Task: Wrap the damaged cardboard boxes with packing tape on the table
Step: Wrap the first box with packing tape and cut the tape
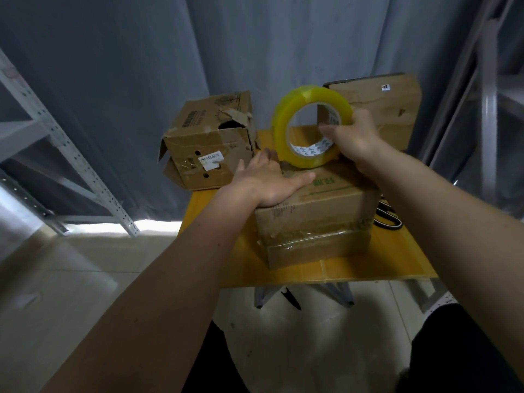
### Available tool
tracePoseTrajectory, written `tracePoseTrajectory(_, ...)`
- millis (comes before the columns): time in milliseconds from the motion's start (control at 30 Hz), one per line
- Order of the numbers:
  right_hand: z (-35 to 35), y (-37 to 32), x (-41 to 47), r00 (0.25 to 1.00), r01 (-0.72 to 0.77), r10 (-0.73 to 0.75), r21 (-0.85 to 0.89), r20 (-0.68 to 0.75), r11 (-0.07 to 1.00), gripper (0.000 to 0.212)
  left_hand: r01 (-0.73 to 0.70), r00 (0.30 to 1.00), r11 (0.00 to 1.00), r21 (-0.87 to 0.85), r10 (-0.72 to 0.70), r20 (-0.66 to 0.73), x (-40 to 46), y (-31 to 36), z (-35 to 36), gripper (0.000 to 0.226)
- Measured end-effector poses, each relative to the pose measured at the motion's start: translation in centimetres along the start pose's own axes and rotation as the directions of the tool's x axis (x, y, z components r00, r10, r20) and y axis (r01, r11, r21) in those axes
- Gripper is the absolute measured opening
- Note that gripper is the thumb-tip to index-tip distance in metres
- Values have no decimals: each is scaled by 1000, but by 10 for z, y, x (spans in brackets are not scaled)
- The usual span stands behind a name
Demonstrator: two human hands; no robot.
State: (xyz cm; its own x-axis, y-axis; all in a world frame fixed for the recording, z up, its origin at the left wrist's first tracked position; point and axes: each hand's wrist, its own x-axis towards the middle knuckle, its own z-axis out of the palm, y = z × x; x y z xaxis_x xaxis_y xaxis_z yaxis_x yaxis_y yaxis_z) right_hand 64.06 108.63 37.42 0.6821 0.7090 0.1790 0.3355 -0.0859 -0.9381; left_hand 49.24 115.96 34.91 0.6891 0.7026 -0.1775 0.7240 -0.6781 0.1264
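taping the near box on the yellow table

your right hand [351, 137] grips the tape roll [309, 126] upright on the near box [317, 217]; your left hand [269, 180] lies open, pressing its top. ease that pressure and the box may slide, wrinkling the tape.

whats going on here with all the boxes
A person is taping up cardboard boxes on a small yellow table. The left hand presses flat on top of the near box, which already has clear tape around its side. The right hand grips a yellow tape roll, held upright at the box's far top edge. A torn box and another box wait at the back. Scissors lie partly hidden to the right.
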Motion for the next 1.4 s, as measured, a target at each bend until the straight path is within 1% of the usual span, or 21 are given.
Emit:
tracePoseTrajectory(133,-25,0,0,999,-44,42,-76,-30,996,3,10,1000,1000,11,-10,19,0,-1,0,107)
tracePoseTrajectory(233,-36,-2,0,999,-14,9,-136,-36,991,5,5,1000,1000,3,-5,17,0,-1,0,108)
tracePoseTrajectory(333,-37,-4,1,999,-11,0,-215,-50,977,15,-11,1000,1000,-29,11,-12,-3,0,1,107)
tracePoseTrajectory(433,-34,-5,3,997,1,-19,-244,-73,970,16,-60,992,982,-180,38,-120,-10,-2,5,104)
tracePoseTrajectory(500,-32,-2,4,994,-28,7,-192,-108,981,20,-104,983,967,-233,64,-173,-13,-4,6,100)
tracePoseTrajectory(567,-29,4,2,985,-109,96,-81,-146,991,26,-154,974,971,-182,118,-196,-15,-2,6,89)
tracePoseTrajectory(633,-25,10,-1,962,-206,218,86,-164,975,21,-217,955,970,-109,188,-229,-16,0,3,77)
tracePoseTrajectory(667,-22,13,-2,951,-233,258,154,-172,960,21,-244,941,967,-78,217,-261,-16,2,2,75)
tracePoseTrajectory(700,-20,14,-3,944,-240,274,190,-182,952,22,-266,922,963,-46,241,-304,-17,3,0,76)
tracePoseTrajectory(767,-16,15,-3,945,-220,260,200,-200,955,21,-292,890,956,3,273,-364,-20,6,-1,78)
tracePoseTrajectory(800,-15,14,-2,948,-204,243,193,-204,960,23,-289,897,957,14,276,-345,-21,8,-1,79)
tracePoseTrajectory(833,-14,15,-2,953,-188,225,186,-204,965,24,-270,923,963,15,263,-282,-23,11,1,79)
tracePoseTrajectory(867,-14,15,-2,957,-170,205,179,-204,969,25,-238,953,971,9,235,-190,-26,15,2,84)
tracePoseTrajectory(900,-13,15,-2,961,-150,184,170,-206,974,25,-207,973,978,4,206,-99,-28,18,5,92)
tracePoseTrajectory(933,-11,16,-3,965,-129,161,157,-209,979,24,-187,982,982,10,187,-38,-29,21,6,101)
tracePoseTrajectory(1000,-9,15,-3,970,-93,118,124,-214,988,21,-185,983,981,58,185,6,-29,23,5,113)
tracePoseTrajectory(1067,-7,14,-3,970,-77,97,99,-221,992,19,-200,980,975,96,200,17,-27,23,4,112)
tracePoseTrajectory(1133,-7,15,-2,970,-86,109,115,-219,990,19,-223,975,970,92,223,12,-26,24,4,107)
tracePoseTrajectory(1300,-7,17,-1,969,-111,144,168,-201,979,22,-280,949,953,113,293,-115,-29,21,10,94)
tracePoseTrajectory(1400,-1,18,-1,964,-121,167,219,-206,968,22,-288,947,950,119,301,-111,-30,9,8,93)
